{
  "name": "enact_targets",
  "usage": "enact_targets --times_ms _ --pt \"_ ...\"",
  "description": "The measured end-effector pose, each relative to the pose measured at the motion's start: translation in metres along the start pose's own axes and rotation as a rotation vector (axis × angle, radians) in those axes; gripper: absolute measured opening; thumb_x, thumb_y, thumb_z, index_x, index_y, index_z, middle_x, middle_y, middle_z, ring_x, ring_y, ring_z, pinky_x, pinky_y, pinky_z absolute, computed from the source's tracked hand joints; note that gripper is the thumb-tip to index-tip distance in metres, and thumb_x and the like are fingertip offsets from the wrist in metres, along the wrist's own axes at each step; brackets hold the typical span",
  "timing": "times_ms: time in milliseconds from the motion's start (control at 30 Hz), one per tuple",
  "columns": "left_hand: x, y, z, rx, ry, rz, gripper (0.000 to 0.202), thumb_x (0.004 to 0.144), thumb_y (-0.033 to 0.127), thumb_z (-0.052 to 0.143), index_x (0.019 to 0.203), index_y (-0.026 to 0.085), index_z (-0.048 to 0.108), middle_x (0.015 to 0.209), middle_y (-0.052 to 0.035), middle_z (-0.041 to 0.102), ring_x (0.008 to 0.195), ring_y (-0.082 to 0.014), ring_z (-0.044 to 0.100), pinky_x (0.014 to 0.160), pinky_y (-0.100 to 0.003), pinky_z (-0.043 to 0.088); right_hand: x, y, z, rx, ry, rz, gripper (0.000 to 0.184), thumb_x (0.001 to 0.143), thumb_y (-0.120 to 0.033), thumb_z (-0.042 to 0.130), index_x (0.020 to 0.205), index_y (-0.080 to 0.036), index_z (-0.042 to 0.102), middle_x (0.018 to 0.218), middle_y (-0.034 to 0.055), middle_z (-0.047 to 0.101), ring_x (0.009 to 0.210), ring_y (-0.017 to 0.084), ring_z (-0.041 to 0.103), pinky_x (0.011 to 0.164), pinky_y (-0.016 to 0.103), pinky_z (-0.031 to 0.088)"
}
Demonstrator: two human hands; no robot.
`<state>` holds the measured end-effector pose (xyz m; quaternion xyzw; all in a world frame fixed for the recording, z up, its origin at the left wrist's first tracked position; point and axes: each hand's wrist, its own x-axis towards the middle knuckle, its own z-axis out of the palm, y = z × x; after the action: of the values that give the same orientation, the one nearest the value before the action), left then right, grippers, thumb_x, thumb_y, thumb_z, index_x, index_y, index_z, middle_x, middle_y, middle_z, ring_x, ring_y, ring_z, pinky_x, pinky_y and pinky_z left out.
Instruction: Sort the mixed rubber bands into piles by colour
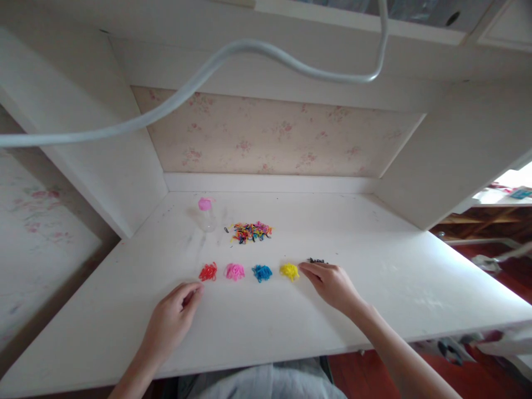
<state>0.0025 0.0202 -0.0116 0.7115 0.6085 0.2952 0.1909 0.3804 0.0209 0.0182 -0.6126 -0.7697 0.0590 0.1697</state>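
Small rubber bands lie in piles on the white desk. A row runs from the red pile through the pink pile, the blue pile and the yellow pile to the black pile, partly hidden by my right hand. That hand is closed in a pinch, fingertips at the yellow pile's right edge; whatever is between them is hidden. Just below the red pile, my left hand rests with thumb and fingers pinched together, its grip too small to make out. A mixed-colour pile lies behind the row.
A clear bottle with a pink cap stands behind the red pile, left of the mixed pile. White side panels and a floral back wall enclose the desk. Overhead, a white tube curves across the view.
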Motion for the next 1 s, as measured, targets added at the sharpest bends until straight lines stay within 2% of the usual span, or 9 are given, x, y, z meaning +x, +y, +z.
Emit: enact_targets --times_ms 267,400,533,733,800,900,1000 --pt "0.0 0.002 0.001 -0.015 -0.006 -0.04 0.03 0.085 0.045 0.046 0.093 0.021 0.063 0.087 -0.003 0.07 0.076 -0.0162 0.064 0.069 -0.023 0.05 -0.037 -0.004 0.007 0.188 0.103 0.125 0.035 0.091 -0.041 0.038 0.096 -0.025 0.069 0.089 0.0042 0.072 0.076 0.017 0.066 0.068 0.024 0.048" --pt "0.001 0.004 0.001 -0.037 -0.017 -0.091 0.032 0.084 0.046 0.046 0.094 0.021 0.064 0.085 -0.0021 0.07 0.075 -0.0163 0.064 0.068 -0.024 0.05 -0.057 -0.006 0.016 0.259 0.122 0.229 0.037 0.089 -0.044 0.039 0.091 -0.023 0.069 0.076 0.0043 0.071 0.061 0.015 0.062 0.059 0.022 0.047" --pt "0.01 0.017 -0.002 -0.066 -0.018 -0.089 0.032 0.084 0.045 0.046 0.092 0.021 0.065 0.085 -0.0021 0.07 0.074 -0.0159 0.064 0.066 -0.023 0.05 -0.066 -0.008 0.02 0.316 0.133 0.249 0.036 0.088 -0.045 0.04 0.089 -0.022 0.069 0.07 0.0028 0.069 0.056 0.013 0.06 0.055 0.02 0.045" --pt "0.041 0.066 0.001 0.035 -0.057 0.152 0.027 0.085 0.035 0.044 0.086 0.021 0.066 0.086 -0.0027 0.069 0.077 -0.0154 0.061 0.071 -0.025 0.046 -0.066 -0.009 0.023 0.316 0.122 0.227 0.038 0.088 -0.047 0.04 0.088 -0.024 0.07 0.072 0.0036 0.071 0.055 0.014 0.061 0.053 0.021 0.046" --pt "0.056 0.078 0.007 0.134 -0.083 0.174 0.025 0.085 0.031 0.044 0.083 0.021 0.066 0.083 -0.0024 0.068 0.074 -0.0148 0.061 0.07 -0.024 0.045 -0.066 -0.008 0.024 0.312 0.119 0.22 0.037 0.088 -0.047 0.04 0.089 -0.025 0.07 0.074 0.0038 0.071 0.055 0.015 0.062 0.054 0.021 0.047" --pt "0.08 0.086 0.021 0.237 -0.096 0.159 0.021 0.083 0.027 0.046 0.085 0.022 0.067 0.084 -0.0022 0.069 0.074 -0.0148 0.061 0.07 -0.024 0.044 -0.067 -0.005 0.026 0.313 0.128 0.222 0.036 0.088 -0.047 0.041 0.09 -0.026 0.069 0.079 0.0041 0.072 0.061 0.016 0.065 0.057 0.022 0.048" --pt "0.099 0.085 0.035 0.285 -0.104 0.144 0.018 0.081 0.028 0.05 0.081 0.024 0.068 0.088 -0.002 0.069 0.077 -0.016 0.062 0.069 -0.025 0.044 -0.068 -0.003 0.027 0.306 0.141 0.235 0.033 0.088 -0.046 0.042 0.091 -0.027 0.069 0.083 0.0038 0.072 0.067 0.017 0.067 0.06 0.022 0.049"
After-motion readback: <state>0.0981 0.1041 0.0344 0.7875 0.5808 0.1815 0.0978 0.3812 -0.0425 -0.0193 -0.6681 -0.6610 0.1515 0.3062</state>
